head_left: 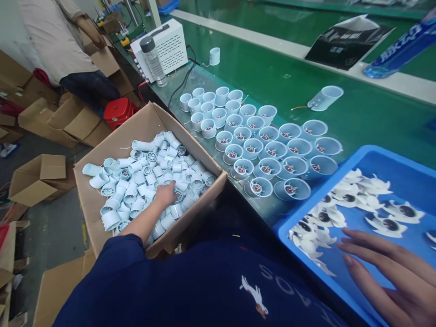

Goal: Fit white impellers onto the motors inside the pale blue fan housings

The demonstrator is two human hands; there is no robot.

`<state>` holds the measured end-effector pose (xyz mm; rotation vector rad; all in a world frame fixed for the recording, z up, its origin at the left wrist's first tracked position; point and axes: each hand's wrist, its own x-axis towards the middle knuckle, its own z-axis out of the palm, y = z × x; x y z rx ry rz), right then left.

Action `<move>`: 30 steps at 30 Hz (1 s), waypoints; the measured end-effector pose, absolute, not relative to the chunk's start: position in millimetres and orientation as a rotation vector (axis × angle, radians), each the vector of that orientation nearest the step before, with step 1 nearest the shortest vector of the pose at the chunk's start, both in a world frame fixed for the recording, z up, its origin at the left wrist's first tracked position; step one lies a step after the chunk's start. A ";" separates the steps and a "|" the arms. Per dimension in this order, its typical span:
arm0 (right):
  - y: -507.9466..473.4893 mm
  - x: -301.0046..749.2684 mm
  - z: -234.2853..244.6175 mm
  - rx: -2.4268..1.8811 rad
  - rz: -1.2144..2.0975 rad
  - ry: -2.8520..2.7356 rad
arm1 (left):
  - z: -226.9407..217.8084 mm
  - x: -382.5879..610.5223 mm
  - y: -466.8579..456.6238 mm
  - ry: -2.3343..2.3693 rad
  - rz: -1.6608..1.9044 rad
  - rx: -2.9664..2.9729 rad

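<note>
My left hand (165, 195) reaches into a cardboard box (112, 131) full of pale blue plastic cylinders (136, 175). Its fingers curl down onto one cylinder in the heap, and their tips are partly hidden. Grilles and hubs show inside several of these cylinders. At the lower right, my right hand (384, 272) is open, fingers stretched out, above a blue tray (371, 156). White fan blades with dark hubs (350, 193) lie in the tray, near the fingertips. Between box and tray, rows of pale blue cups (269, 136) stand upright with small reddish-brown parts and wires inside.
A white vented device (170, 43) and a clear bottle (154, 61) stand on the green table. One cylinder (326, 98) lies apart, near a black packet (344, 43) and a blue packet (402, 50). Another person (57, 36), a red stool (119, 111) and cardboard boxes are left.
</note>
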<state>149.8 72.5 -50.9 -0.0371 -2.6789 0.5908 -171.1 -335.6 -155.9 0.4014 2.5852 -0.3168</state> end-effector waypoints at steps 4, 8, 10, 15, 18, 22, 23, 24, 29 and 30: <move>72.8 147.2 -51.7 0.025 0.526 -2.698 | -153.4 -173.8 -329.9 2.596 -0.287 0.448; 72.1 147.4 -52.7 0.014 0.504 -2.737 | -150.6 -179.2 -326.5 2.575 -0.237 0.485; 70.5 146.6 -51.0 0.004 0.482 -2.749 | -142.6 -184.2 -329.3 2.578 -0.232 0.485; 66.1 140.5 -44.5 0.015 0.439 -2.760 | -89.6 -199.6 -345.8 2.682 -0.372 0.347; 66.4 140.0 -46.4 0.002 0.472 -2.782 | -55.2 -200.4 -347.5 2.798 -0.518 0.236; 68.4 142.8 -50.4 -0.027 0.504 -2.806 | -44.7 -193.8 -331.6 2.830 -0.557 0.318; 68.6 143.1 -50.4 -0.028 0.510 -2.808 | -47.8 -193.1 -326.9 2.811 -0.529 0.369; 68.7 143.3 -50.0 -0.027 0.517 -2.811 | -51.9 -193.1 -323.0 2.791 -0.494 0.416; 67.9 144.3 -48.1 -0.034 0.528 -2.853 | -66.0 -201.7 -327.3 2.794 -0.281 0.567; 67.7 145.2 -49.0 -0.052 0.535 -2.862 | -66.8 -203.8 -332.9 2.805 -0.232 0.583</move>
